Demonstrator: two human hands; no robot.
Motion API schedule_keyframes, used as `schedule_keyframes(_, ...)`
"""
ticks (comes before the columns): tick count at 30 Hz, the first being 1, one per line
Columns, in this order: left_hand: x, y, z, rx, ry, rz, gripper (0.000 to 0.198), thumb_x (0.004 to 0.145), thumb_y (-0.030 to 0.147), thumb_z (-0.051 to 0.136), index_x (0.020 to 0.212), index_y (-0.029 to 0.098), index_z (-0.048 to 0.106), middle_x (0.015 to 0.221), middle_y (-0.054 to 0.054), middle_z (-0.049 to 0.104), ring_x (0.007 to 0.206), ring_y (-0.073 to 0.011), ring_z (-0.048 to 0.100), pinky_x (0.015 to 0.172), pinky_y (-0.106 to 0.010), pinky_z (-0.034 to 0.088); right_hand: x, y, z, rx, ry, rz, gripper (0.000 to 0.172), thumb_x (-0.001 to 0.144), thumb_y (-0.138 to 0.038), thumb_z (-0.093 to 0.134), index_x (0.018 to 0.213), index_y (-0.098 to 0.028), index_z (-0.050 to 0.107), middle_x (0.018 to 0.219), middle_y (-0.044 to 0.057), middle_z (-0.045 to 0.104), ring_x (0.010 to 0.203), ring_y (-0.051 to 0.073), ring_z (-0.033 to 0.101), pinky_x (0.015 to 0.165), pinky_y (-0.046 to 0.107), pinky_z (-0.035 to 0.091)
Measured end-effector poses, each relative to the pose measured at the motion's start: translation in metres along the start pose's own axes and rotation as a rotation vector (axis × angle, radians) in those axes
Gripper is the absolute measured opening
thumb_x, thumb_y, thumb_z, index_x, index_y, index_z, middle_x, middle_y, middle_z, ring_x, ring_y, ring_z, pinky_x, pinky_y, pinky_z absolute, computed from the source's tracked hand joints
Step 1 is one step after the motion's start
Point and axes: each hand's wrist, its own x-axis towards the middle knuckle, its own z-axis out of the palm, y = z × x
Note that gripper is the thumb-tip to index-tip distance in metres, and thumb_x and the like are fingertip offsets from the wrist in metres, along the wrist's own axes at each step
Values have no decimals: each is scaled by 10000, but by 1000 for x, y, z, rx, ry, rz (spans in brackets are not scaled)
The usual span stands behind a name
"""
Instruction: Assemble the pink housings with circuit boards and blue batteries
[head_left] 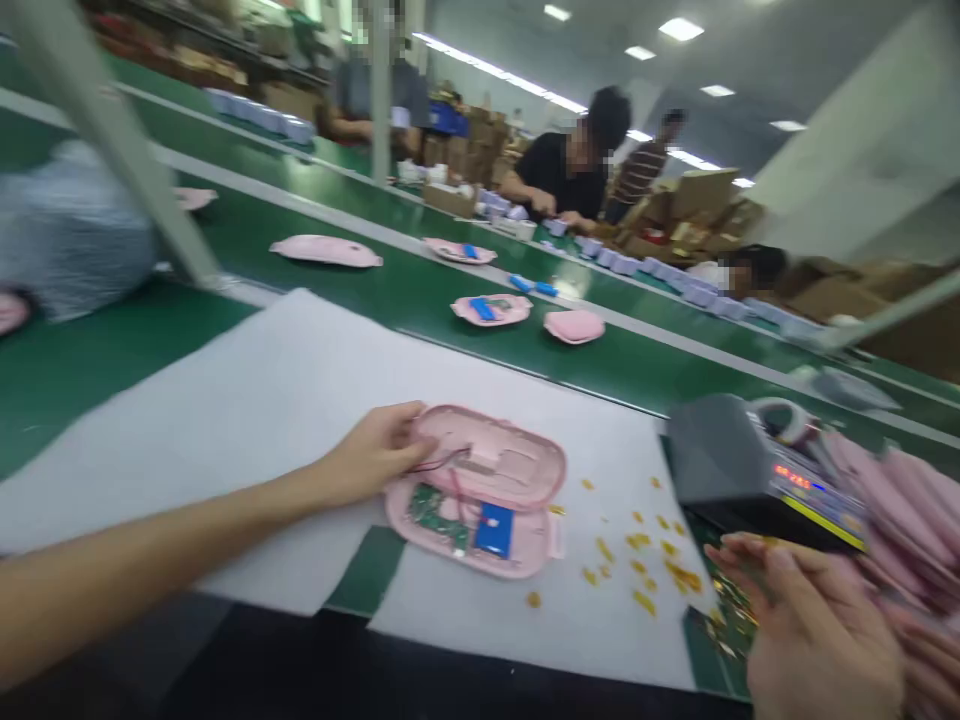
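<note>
My left hand (pixel 386 447) grips the left end of a pink plastic cover (pixel 525 465), thumb inside its rim. Below and against it lies the matching pink shell (pixel 532 545), with a green circuit board (pixel 435 515) and a blue battery pack (pixel 494 530) inside. Thin red and dark wires run between the two halves. At the right, my right hand (pixel 817 610) is pinched, and a small amber piece, apparently tape, shows at its fingertips. Several amber bits (pixel 679 575) are scattered on the white sheet (pixel 247 400) between the hands.
A grey tape dispenser (pixel 720 460) with a red display stands at the right, beside stacked pink shells (pixel 900 500). More pink shells (pixel 326 250) lie on the green conveyor (pixel 405 290) ahead. A bubble-wrap bundle (pixel 75 230) and slanted post (pixel 142 140) stand left. Co-workers sit across the line.
</note>
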Motion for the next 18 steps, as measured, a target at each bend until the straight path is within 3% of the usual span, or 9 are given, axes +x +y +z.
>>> schedule_keyframes(2, 2, 2, -1, -123, -41, -36, 228, 782, 340, 668, 861, 131, 622, 764, -12, 631, 703, -147, 591, 606, -210, 475, -6, -43, 52, 20, -160, -122, 174, 883, -376, 607, 768, -246, 619, 914, 65, 664, 874, 237, 636, 740, 389, 513)
schedule_keyframes(5, 1, -1, -4, -248, -83, -45, 207, 768, 246, 646, 926, 113, 634, 832, -35, 661, 758, -152, 626, 664, -220, 500, 2, -100, 120, -129, -586, -542, 174, 923, -313, 563, 800, -231, 654, 1033, 57, 653, 930, 202, 627, 814, 342, 498)
schedule_keyframes(8, -1, -7, -6, -282, -93, -41, 156, 762, 179, 606, 896, 103, 630, 783, -31, 649, 709, -137, 614, 614, -198, 469, 14, -118, 166, -323, -836, -762, 229, 969, -288, 471, 828, -211, 635, 1127, 63, 617, 870, 157, 616, 740, 296, 482)
schedule_keyframes(10, -1, -10, -7, -302, -111, -34, 148, 751, 156, 582, 880, 100, 627, 754, -27, 638, 675, -131, 597, 583, -193, 454, 18, -116, 180, -437, -863, -818, 249, 978, -291, 450, 827, -205, 628, 1171, 71, 603, 866, 156, 612, 683, 283, 465)
schedule_keyframes(14, 2, -15, -9, -344, -160, 40, 167, 721, 125, 548, 861, 111, 638, 721, -9, 609, 657, -119, 564, 570, -184, 444, 14, -110, 187, -565, -835, -909, 266, 988, -307, 443, 863, -224, 663, 1219, 61, 593, 988, 183, 597, 659, 269, 453)
schedule_keyframes(18, 0, -17, -7, -309, -117, 54, 102, 706, 115, 543, 783, 133, 609, 654, 14, 555, 605, -110, 514, 511, -175, 413, 6, -110, 192, -648, -740, -1011, 247, 970, -335, 493, 880, -225, 694, 1104, 52, 647, 954, 178, 586, 591, 250, 405)
